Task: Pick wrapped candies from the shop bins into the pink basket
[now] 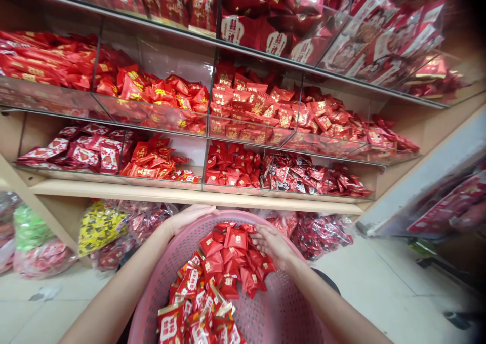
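A pink perforated plastic basket (152,288) is in front of me at the bottom middle. My left hand (192,218) grips its far rim on the left side. Inside the basket, my right hand (274,243) has its fingers stretched out and apart, touching the edge of a pile of small red candy packets (235,240) with gold print. Longer red-and-gold packets (172,323) with white labels lie closer to me in the same basket. Bare pink bottom shows at the right of the piles.
Wooden shelves (190,196) with clear-fronted compartments rise ahead, holding many red packets (250,101). Beneath the lowest shelf sit bags of yellow packets (100,227) and red packets (315,232). Bags with green packets (34,227) stand on the tiled floor (368,288) at left.
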A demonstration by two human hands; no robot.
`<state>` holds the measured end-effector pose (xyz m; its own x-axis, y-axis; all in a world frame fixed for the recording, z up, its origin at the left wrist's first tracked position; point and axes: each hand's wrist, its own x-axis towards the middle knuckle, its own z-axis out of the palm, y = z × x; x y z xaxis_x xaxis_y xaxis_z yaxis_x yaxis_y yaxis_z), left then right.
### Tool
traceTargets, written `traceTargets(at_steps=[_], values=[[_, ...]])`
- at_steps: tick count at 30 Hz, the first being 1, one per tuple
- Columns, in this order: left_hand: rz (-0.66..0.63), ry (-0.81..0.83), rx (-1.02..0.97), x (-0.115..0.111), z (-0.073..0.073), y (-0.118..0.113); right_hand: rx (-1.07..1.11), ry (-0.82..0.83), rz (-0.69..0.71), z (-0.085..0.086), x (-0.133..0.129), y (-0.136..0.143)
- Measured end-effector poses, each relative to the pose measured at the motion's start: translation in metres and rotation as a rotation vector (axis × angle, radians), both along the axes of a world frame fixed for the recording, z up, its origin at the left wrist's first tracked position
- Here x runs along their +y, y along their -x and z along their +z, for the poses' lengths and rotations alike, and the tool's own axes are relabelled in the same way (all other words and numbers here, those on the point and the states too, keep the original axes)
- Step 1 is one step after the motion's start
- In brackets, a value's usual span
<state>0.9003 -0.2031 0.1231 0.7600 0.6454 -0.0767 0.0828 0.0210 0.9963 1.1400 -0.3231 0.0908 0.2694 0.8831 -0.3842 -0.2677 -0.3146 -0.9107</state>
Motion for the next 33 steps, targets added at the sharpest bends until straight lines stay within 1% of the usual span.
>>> traceTargets(at_steps=[8,12,18,23,27,33], values=[[-0.008,0.083,-0.013,0.0,-0.002,-0.002,-0.142,-0.137,-0.008,-0.008,-0.027,-0.009],[0.003,0.086,-0.003,0.0,-0.001,-0.003,-0.203,-0.147,0.001,-0.009,-0.038,-0.014],[0.021,0.059,0.011,0.001,-0.001,-0.002,-0.3,-0.193,0.007,-0.005,-0.04,-0.011],[0.033,0.047,0.019,0.002,-0.002,-0.002,-0.376,-0.235,0.066,0.001,-0.038,-0.002],[0.017,0.058,0.015,0.001,-0.002,-0.002,-0.393,-0.246,0.078,0.002,-0.044,-0.004],[0.013,0.044,0.007,0.0,-0.002,-0.002,-0.3,-0.186,0.0,0.0,-0.06,-0.018]])
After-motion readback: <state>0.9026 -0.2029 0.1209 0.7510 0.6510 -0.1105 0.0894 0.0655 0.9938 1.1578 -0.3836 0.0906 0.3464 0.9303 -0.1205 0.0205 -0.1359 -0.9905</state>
